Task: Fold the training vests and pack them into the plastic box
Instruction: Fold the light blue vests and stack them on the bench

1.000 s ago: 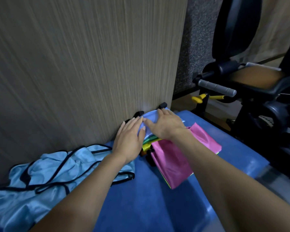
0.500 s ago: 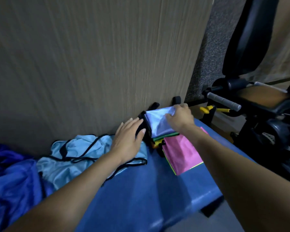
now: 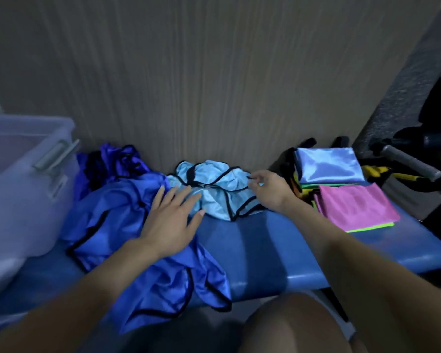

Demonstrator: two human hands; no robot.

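Beside the seemingly empty plastic box, the left hand spreads flat over crumpled vests while the right hand pinches the light-blue vest near the folded stack.

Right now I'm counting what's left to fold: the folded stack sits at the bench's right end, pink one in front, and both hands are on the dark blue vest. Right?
Not quite. The head view shows only the left hand on the dark blue vest; the right hand is at the crumpled light blue vest. The folded stack is as described.
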